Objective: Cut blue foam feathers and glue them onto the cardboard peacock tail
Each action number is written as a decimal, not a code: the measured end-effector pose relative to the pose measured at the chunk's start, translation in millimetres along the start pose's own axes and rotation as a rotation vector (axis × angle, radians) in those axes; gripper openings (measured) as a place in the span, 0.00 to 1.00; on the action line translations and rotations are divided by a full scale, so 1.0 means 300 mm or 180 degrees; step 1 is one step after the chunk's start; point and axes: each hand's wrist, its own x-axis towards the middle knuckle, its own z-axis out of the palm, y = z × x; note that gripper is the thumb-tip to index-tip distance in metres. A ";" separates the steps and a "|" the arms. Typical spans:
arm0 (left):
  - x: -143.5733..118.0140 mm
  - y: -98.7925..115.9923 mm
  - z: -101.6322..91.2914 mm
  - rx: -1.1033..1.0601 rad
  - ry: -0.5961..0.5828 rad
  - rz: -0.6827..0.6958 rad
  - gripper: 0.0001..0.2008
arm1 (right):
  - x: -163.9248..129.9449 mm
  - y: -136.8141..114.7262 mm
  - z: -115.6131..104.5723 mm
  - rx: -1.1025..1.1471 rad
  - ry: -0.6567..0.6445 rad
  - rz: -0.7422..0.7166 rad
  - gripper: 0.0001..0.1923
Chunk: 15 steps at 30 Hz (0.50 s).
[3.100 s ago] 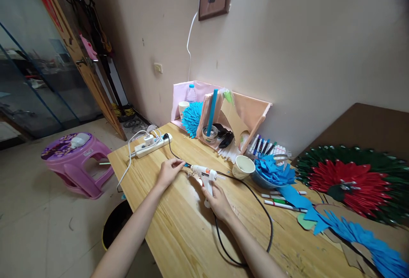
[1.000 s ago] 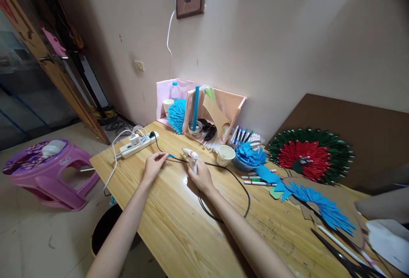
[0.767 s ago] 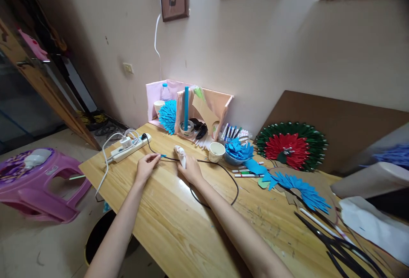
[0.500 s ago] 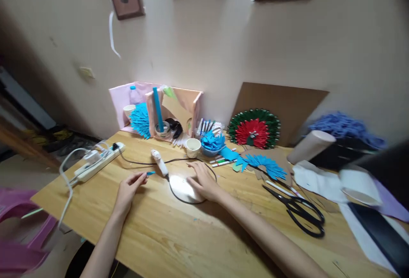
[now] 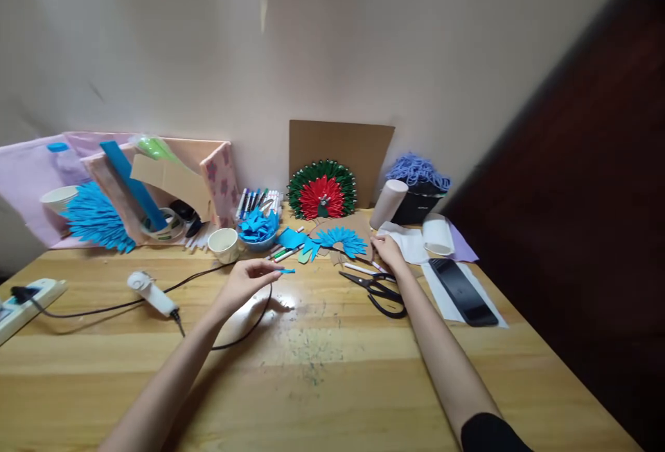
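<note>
My left hand [image 5: 251, 282] pinches a small folded piece of blue paper [image 5: 287, 271] between thumb and fingertips, above the table. At the right edge of a brown cardboard piece [image 5: 358, 225], my right hand [image 5: 388, 251] has its fingers closed on the rim. Blue pointed paper petals [image 5: 343, 241] fan out in an arc on that cardboard. Left of it, a blue bowl [image 5: 258, 243] is heaped with more blue paper pieces [image 5: 258, 225]. Black-handled scissors [image 5: 382, 293] lie just below my right hand, partly behind the forearm.
A white corded tool [image 5: 153, 294] lies at left, its black cable [image 5: 244, 336] looping under my left arm. Beside the bowl stands a paper cup [image 5: 224, 244]. Markers, a red and green paper fan [image 5: 322, 192], a white tube [image 5: 389, 203] and a phone [image 5: 462, 291] sit around the table.
The view has swung right. My right hand has moved from beside the cable to the cardboard's right edge. My left hand, still holding the blue paper, has moved right toward the bowl.
</note>
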 end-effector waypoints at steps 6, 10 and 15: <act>0.060 0.001 0.137 0.0000 -0.0099 -0.0040 0.12 | 0.047 0.005 0.020 0.0561 -0.0549 0.0164 0.07; 0.060 0.013 0.166 -0.0034 -0.0077 -0.0095 0.12 | 0.053 0.007 0.035 0.0862 -0.0831 0.0354 0.09; 0.050 0.010 0.157 0.0003 0.0043 -0.0140 0.14 | 0.017 -0.035 0.052 0.1360 -0.0843 0.0460 0.09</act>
